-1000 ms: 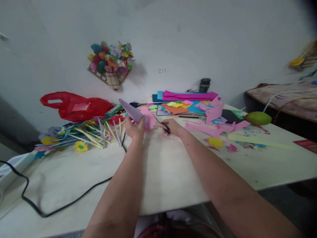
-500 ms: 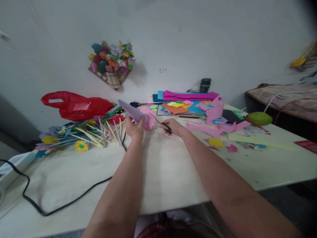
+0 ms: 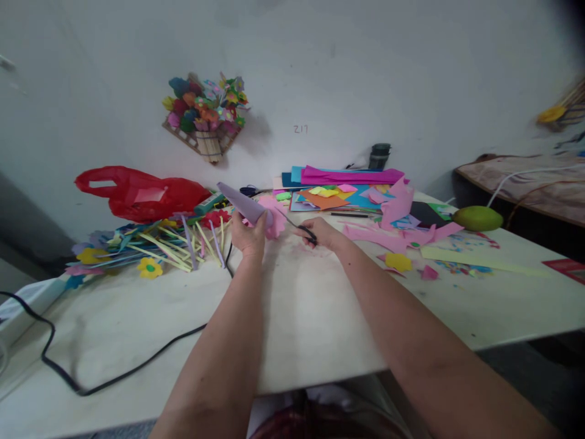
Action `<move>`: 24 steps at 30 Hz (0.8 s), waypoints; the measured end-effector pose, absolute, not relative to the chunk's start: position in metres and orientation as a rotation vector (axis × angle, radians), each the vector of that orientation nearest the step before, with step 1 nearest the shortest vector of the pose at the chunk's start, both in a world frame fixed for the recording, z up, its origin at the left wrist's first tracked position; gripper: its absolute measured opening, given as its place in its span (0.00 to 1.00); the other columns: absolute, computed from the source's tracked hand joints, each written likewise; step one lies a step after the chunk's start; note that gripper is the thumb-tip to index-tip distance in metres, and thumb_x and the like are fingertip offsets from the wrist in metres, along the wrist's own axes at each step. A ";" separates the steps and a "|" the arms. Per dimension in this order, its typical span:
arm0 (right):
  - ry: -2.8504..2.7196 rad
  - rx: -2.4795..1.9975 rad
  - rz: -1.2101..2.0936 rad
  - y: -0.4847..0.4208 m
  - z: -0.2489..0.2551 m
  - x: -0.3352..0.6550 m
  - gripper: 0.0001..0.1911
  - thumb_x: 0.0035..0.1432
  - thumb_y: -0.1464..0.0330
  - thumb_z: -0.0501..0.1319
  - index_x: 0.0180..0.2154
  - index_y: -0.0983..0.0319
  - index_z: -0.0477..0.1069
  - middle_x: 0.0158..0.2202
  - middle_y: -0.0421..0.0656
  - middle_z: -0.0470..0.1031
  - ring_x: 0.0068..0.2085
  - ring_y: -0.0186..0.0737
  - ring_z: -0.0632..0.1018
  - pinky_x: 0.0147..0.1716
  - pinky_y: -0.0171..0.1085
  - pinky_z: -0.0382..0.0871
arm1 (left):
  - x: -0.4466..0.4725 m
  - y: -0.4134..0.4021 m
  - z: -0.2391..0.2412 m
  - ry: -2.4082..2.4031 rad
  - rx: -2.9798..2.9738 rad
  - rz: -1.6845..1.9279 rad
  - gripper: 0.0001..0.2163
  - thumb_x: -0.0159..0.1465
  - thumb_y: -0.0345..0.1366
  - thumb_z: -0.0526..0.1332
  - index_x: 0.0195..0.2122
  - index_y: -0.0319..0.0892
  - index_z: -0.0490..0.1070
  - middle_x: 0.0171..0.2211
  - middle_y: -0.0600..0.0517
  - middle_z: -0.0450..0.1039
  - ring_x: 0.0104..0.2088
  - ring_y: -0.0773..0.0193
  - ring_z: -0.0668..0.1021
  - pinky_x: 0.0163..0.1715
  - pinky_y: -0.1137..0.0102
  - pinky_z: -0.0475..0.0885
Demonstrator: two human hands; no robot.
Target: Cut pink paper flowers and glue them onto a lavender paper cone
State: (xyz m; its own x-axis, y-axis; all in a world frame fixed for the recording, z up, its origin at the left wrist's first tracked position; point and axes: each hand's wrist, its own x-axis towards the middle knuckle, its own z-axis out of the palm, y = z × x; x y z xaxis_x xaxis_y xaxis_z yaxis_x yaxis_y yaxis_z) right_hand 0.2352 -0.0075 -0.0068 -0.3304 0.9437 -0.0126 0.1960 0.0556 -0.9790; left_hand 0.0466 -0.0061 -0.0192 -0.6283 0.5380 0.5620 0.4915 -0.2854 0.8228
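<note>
A cone of rolled light-purple paper [image 3: 240,202] is pinched in my left hand [image 3: 249,236], its narrow tip slanting up to the left. Dark-handled scissors [image 3: 307,233] are gripped in my right hand [image 3: 321,234]. Their blades point up-left, close to the cone's wide end; I cannot tell whether they touch it. Behind the cone and my left fingers shows a pink paper flower [image 3: 277,224] with a scalloped edge, partly covered.
Paper flowers with strip stems [image 3: 171,247] and a red plastic bag [image 3: 146,196] lie left. Coloured paper sheets [image 3: 351,177] are stacked at the back. Pink scraps [image 3: 388,238] and a green mango-like fruit [image 3: 478,218] lie right. A black cable [image 3: 137,360] crosses the front left.
Almost nothing differs. Both hands, the paper cone and the scissors keep nearly the same places.
</note>
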 end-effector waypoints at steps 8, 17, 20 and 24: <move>-1.668 -1.204 1.274 -0.014 0.000 0.236 0.10 0.55 0.71 0.66 0.24 0.66 0.70 0.11 0.33 0.64 0.11 0.25 0.62 0.11 0.26 0.55 | 0.045 -0.002 -0.022 1.854 1.332 2.099 0.23 0.46 0.47 0.69 0.42 0.46 0.67 0.39 0.50 0.73 0.37 0.59 0.78 0.37 0.67 0.72; -1.727 -1.203 1.256 -0.009 -0.004 0.239 0.08 0.53 0.68 0.67 0.28 0.67 0.72 0.11 0.33 0.65 0.11 0.24 0.62 0.11 0.26 0.56 | 0.047 -0.004 -0.021 1.825 1.348 2.092 0.23 0.47 0.44 0.69 0.43 0.46 0.67 0.39 0.52 0.74 0.37 0.60 0.78 0.37 0.67 0.72; -1.693 -1.188 1.304 -0.011 -0.003 0.241 0.09 0.56 0.69 0.65 0.27 0.66 0.70 0.12 0.34 0.66 0.11 0.25 0.64 0.11 0.26 0.57 | 0.046 -0.005 -0.021 1.826 1.347 2.116 0.22 0.47 0.45 0.69 0.42 0.46 0.67 0.39 0.51 0.74 0.37 0.60 0.78 0.37 0.67 0.72; -1.669 -1.199 1.321 -0.013 -0.002 0.243 0.12 0.60 0.67 0.61 0.26 0.65 0.67 0.14 0.36 0.69 0.12 0.27 0.67 0.09 0.26 0.51 | 0.046 -0.004 -0.021 1.862 1.351 2.142 0.24 0.47 0.47 0.69 0.43 0.45 0.68 0.38 0.51 0.73 0.36 0.60 0.77 0.37 0.67 0.71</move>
State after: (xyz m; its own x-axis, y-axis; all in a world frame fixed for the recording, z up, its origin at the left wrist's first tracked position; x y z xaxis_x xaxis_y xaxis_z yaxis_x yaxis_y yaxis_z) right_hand 0.2429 -0.0130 -0.0021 -0.3402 0.9399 -0.0291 0.2440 0.0583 -0.9680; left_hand 0.0460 -0.0044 -0.0207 -0.6305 0.5080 0.5869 0.5103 -0.2984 0.8066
